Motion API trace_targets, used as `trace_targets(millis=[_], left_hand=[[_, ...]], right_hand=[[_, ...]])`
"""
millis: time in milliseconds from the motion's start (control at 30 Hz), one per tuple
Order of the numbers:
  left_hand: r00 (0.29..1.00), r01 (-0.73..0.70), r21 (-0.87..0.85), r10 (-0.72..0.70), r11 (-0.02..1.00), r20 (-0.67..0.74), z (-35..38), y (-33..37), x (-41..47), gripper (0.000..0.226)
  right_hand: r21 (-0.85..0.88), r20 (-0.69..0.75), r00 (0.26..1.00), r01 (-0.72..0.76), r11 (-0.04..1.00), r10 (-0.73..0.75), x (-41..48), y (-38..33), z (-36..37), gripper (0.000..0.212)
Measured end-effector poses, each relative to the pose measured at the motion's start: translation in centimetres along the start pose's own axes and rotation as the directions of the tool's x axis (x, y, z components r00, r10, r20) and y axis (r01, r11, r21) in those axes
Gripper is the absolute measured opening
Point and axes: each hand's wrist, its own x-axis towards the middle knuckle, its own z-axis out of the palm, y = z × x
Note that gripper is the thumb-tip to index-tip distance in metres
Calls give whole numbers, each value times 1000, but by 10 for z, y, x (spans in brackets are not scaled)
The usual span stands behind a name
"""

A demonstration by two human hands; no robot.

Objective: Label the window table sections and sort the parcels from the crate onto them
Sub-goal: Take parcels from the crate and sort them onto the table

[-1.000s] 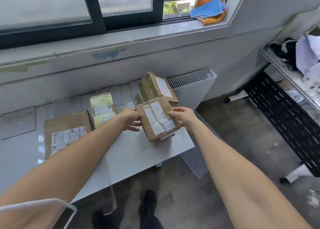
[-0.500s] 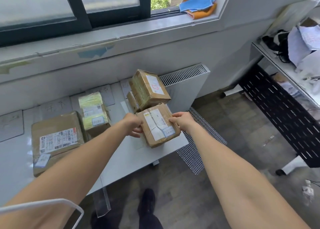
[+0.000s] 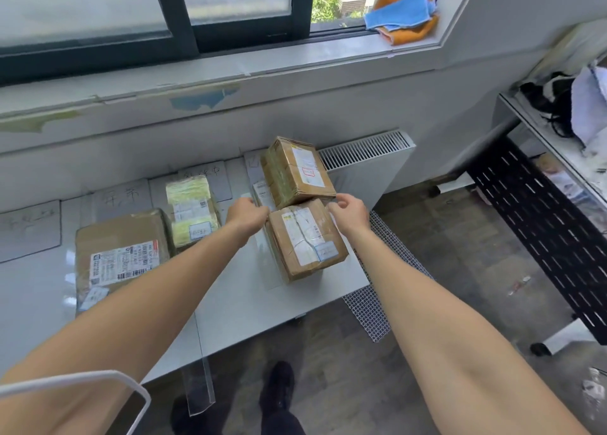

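A brown parcel (image 3: pixel 305 240) with a white label lies flat near the right end of the white table (image 3: pixel 246 300). My left hand (image 3: pixel 248 216) is at its far left corner and my right hand (image 3: pixel 349 213) at its far right corner, both with loosely curled fingers that hold nothing. Just behind, a second brown parcel (image 3: pixel 295 172) sits tilted on top of a smaller box. Further left lie a yellow-green taped parcel (image 3: pixel 192 211) and a large flat parcel (image 3: pixel 121 257). Handwritten paper labels (image 3: pixel 123 198) line the table's back edge.
A white radiator (image 3: pixel 368 162) stands against the wall right of the table. A black perforated rack (image 3: pixel 542 224) fills the right side. A mesh mat (image 3: pixel 371 309) lies on the floor. A white wire rim (image 3: pixel 82 378) crosses my left forearm. Cloths (image 3: pixel 404 11) sit on the sill.
The parcel that both hands gripped by its sides now rests on the table. Both hands have slid off its sides to its far corners.
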Motion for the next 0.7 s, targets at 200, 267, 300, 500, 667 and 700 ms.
trace_targets(millis=[200, 267, 300, 500, 667, 700], left_hand=[[889, -230, 642, 427, 731, -168, -69, 1, 5, 68], [873, -188, 722, 450, 665, -187, -101, -8, 6, 69], [870, -170, 741, 452, 650, -197, -118, -14, 6, 69], [857, -62, 748, 420, 660, -300, -235, -65, 1, 70], [839, 22, 709, 373, 705, -397, -357, -123, -18, 70], [832, 40, 695, 361, 718, -421, -383, -136, -23, 70]], right_hand=[[-388, 85, 894, 436, 812, -440, -9, -90, 44, 54], [-503, 173, 832, 535, 679, -527, -19, -120, 69, 56], [-539, 215, 809, 565, 625, -547, -25, -134, 82, 57], [-552, 356, 678, 707, 441, -643, -81, -215, 176, 61], [-512, 432, 584, 786, 346, -687, -143, -293, 277, 61], [-503, 451, 560, 802, 321, -695, -157, -308, 299, 62]])
